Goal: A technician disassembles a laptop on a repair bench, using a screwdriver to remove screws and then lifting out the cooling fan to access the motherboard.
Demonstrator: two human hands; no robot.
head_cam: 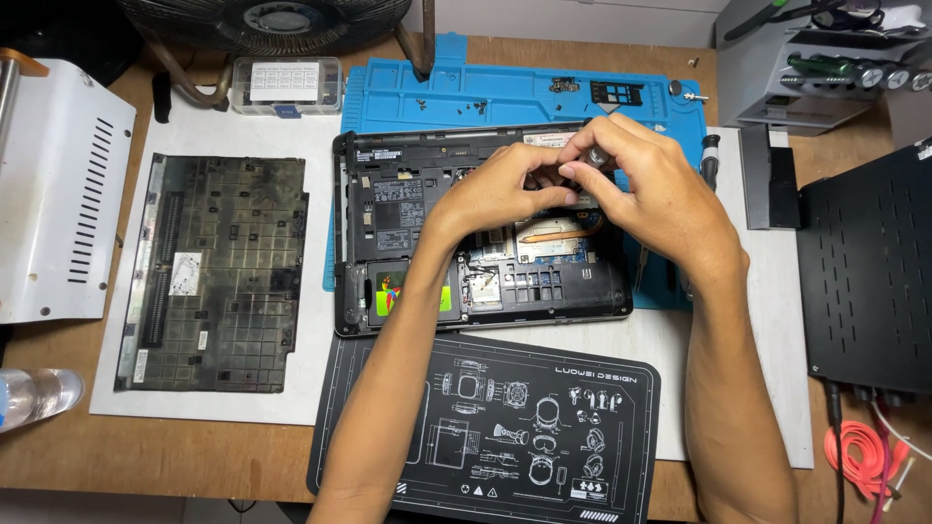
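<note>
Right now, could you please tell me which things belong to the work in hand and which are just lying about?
In use: opened black laptop, left hand, right hand, blue silicone repair mat.
Lying about: removed black bottom cover, clear plastic parts box, black printed mat, clear water bottle.

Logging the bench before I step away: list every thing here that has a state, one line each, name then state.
laptop: opened up, bottom cover off, internals exposed
bottom cover: removed, lying flat left of the laptop
left hand: over the laptop, fingertips pinched by the right hand
right hand: gripping a small tool
small tool: held upright over the laptop
parts box: lid closed
fan: spinning or not, cannot tell
</note>
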